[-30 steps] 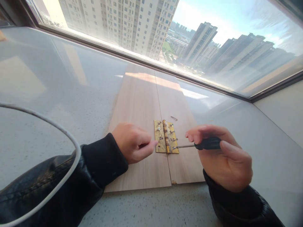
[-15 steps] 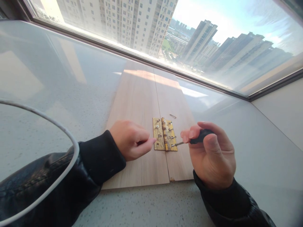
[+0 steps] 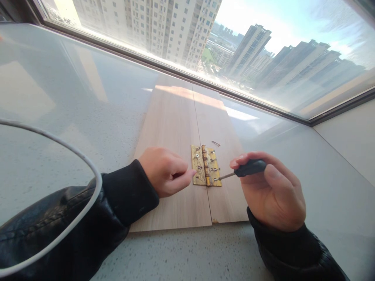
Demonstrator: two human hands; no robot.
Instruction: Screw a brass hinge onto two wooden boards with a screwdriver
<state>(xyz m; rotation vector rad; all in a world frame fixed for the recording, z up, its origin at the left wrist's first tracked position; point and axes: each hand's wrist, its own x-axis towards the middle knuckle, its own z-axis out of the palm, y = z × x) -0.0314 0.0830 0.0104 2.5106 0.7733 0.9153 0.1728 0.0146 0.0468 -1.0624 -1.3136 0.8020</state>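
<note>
A worn brass hinge (image 3: 206, 166) lies opened flat across the seam between two pale wooden boards (image 3: 172, 117), with several screws standing in its holes. My right hand (image 3: 274, 191) holds a screwdriver (image 3: 250, 168) by its dark handle, between fingers and thumb. The screwdriver's shaft slants left, and its tip meets a screw at the near right corner of the hinge. My left hand (image 3: 168, 171) is closed, resting over the left board, with its thumb and forefinger together at the hinge's left edge. Whether anything is pinched there is hidden.
A loose screw (image 3: 216, 143) lies on the right board beyond the hinge. A white cable (image 3: 88, 164) loops over my left sleeve. The boards lie on a speckled light countertop (image 3: 175, 253). Behind them runs a window frame (image 3: 140, 64), and a white wall (image 3: 351, 136) stands at right.
My right fingers have opened out along the screwdriver handle, and the hand has shifted slightly right. The tip stays at the same screw. My left hand keeps its place at the hinge.
</note>
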